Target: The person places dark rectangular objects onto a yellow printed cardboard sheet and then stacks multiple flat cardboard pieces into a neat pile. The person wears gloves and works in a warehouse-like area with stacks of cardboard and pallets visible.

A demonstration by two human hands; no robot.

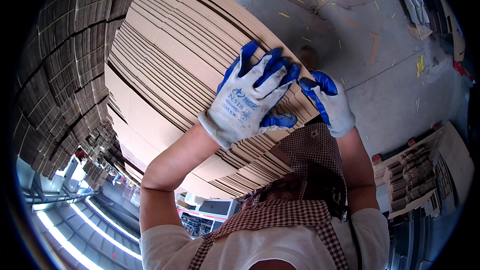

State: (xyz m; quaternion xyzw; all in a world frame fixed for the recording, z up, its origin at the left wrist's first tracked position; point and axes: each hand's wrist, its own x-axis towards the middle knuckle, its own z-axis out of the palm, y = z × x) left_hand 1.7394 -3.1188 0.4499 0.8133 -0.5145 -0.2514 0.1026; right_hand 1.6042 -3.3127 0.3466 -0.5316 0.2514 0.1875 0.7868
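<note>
A large stack of flat brown cardboard sheets (170, 45) stands in front of me, their edges fanned out in many thin layers. My left hand (247, 97), in a white knit glove with blue-coated fingers, lies on the stack with its fingers spread and its thumb apart. At the stack's right edge is my right hand (330, 102), gloved the same way. Its fingers are curled and pinched against the rim of the outermost cardboard sheet (295, 62); the fingertips are partly hidden there.
Tall bundles of strapped cardboard (60, 70) rise along the left side. Yellow strips and scraps lie on the grey concrete floor (380, 95) to the right. Farther right is a pallet-like pile of folded cardboard (410, 177). My checked apron (280, 217) touches the near side.
</note>
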